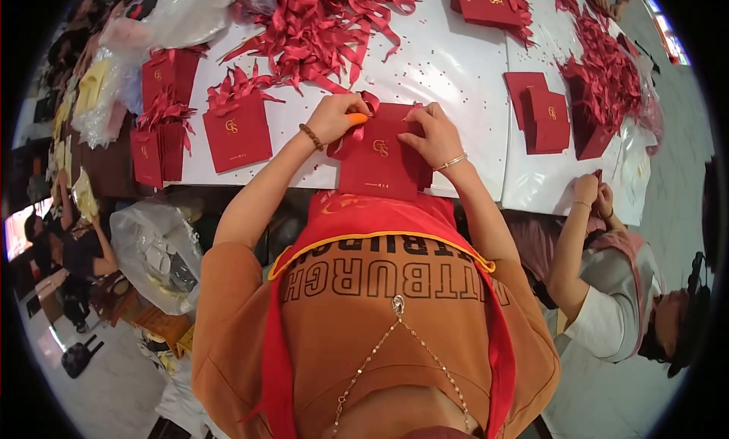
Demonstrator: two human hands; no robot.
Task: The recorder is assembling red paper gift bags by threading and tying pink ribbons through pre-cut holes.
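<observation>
finished red bags [163, 116] with ribbon handles lying stacked at table's left | left hand [332, 118] pinching a red ribbon [363, 112] at the top edge of the red paper bag [382, 154] | right hand [434, 134] pressing that bag's other corner, fingers closed on it | ribbon heap [326, 25] and flat bags [543, 112] waiting, so much is remaining

Bright, even light fills the scene, and the white table [456, 67] reflects it strongly enough to look nearly washed out. Shadows are soft and short. The fisheye lens bends straight edges toward a black circular rim. The centre is fairly sharp, while the outer areas turn blurred and darker.
</observation>
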